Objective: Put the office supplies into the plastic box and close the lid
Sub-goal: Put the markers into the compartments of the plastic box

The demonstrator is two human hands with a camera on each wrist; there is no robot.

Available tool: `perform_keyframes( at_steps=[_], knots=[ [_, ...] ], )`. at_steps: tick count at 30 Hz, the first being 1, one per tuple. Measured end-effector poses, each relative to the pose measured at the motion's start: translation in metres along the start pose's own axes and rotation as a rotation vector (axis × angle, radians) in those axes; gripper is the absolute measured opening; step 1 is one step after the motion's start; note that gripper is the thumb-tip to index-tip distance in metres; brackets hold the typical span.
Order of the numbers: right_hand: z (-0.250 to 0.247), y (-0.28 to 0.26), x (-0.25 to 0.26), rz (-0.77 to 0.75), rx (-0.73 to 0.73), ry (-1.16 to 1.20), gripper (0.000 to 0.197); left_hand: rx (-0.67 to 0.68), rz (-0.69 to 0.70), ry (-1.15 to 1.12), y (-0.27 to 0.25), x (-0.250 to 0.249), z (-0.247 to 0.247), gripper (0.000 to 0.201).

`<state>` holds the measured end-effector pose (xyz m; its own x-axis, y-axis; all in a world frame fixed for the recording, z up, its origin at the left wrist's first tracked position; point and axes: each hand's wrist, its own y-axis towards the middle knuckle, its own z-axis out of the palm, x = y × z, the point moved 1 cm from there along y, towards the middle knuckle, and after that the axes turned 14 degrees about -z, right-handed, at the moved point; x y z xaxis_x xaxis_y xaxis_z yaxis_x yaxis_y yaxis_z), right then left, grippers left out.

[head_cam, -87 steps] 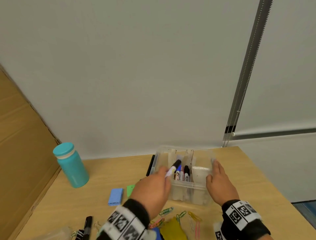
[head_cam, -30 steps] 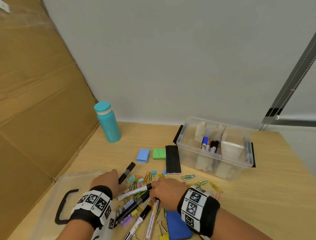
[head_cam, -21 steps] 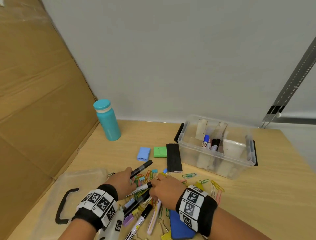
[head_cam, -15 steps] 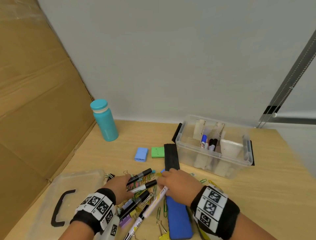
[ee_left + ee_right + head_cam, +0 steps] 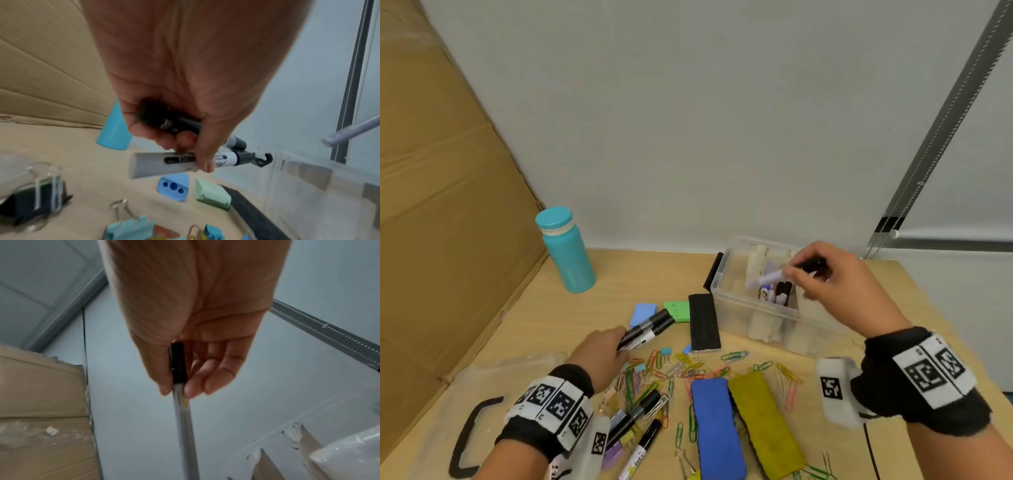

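It looks like an office: a light wooden desk (image 5: 914, 329) strewn with markers (image 5: 645, 334), paper clips (image 5: 688, 368) and whiteboard erasers (image 5: 717, 428), against a plain grey wall (image 5: 705, 120).

A teal bottle (image 5: 566, 251) with a pale band under its cap stands against brown cardboard (image 5: 441, 192) and a pale grey wall (image 5: 705, 120). The table (image 5: 619, 274) is light wood. The plastic box (image 5: 774, 308) is clear with black latches; its lid (image 5: 482, 411) is clear too, with a black handle. The markers (image 5: 645, 330) in the left hand (image 5: 599, 356) are white-bodied with black caps and black print, as is the marker (image 5: 784, 272) in the right hand (image 5: 835, 284). A blue sharpener (image 5: 642, 313), a green one (image 5: 677, 311), a black eraser (image 5: 703, 322), a blue eraser (image 5: 717, 428) and a mustard-yellow one (image 5: 765, 425) lie among paper clips (image 5: 688, 370) in green, orange, yellow, pink and silver. Both wristbands (image 5: 551, 407) are black with white squares bearing black coded patterns.
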<state>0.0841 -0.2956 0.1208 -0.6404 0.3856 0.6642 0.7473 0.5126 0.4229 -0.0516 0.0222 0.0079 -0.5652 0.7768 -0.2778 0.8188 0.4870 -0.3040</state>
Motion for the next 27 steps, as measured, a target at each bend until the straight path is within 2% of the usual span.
perform_keyframes(
  at_steps=[2,3,8,12,15,18,23,27],
  knots=[
    [-0.001,0.006,-0.012,0.015,-0.148,-0.006,0.008,-0.035,0.029,-0.053,0.002,-0.003,-0.005,0.008],
    [0.001,0.009,-0.019,0.020,-0.173,-0.043,0.009,-0.047,0.042,-0.073,0.003,-0.005,-0.007,0.009],
    [0.023,0.023,-0.054,0.090,0.015,-0.337,0.005,-0.109,0.080,-0.141,0.005,-0.010,-0.009,0.010],
    [0.024,0.036,-0.065,0.133,0.022,-0.333,0.017,-0.124,0.077,-0.165,0.004,-0.006,-0.010,0.009],
    [0.020,0.045,-0.059,0.142,0.003,-0.308,0.034,-0.137,0.067,-0.182,0.002,-0.005,-0.011,0.006],
    [0.023,0.053,-0.057,0.191,0.030,-0.274,0.043,-0.132,0.045,-0.203,0.000,-0.007,-0.009,0.013],
    [0.037,0.074,-0.071,0.381,0.229,-0.292,0.029,-0.138,0.043,-0.220,-0.001,-0.010,-0.005,0.017],
    [0.035,0.089,-0.070,0.441,0.346,-0.425,0.041,-0.141,0.055,-0.182,-0.003,-0.013,-0.004,0.015]
  ],
)
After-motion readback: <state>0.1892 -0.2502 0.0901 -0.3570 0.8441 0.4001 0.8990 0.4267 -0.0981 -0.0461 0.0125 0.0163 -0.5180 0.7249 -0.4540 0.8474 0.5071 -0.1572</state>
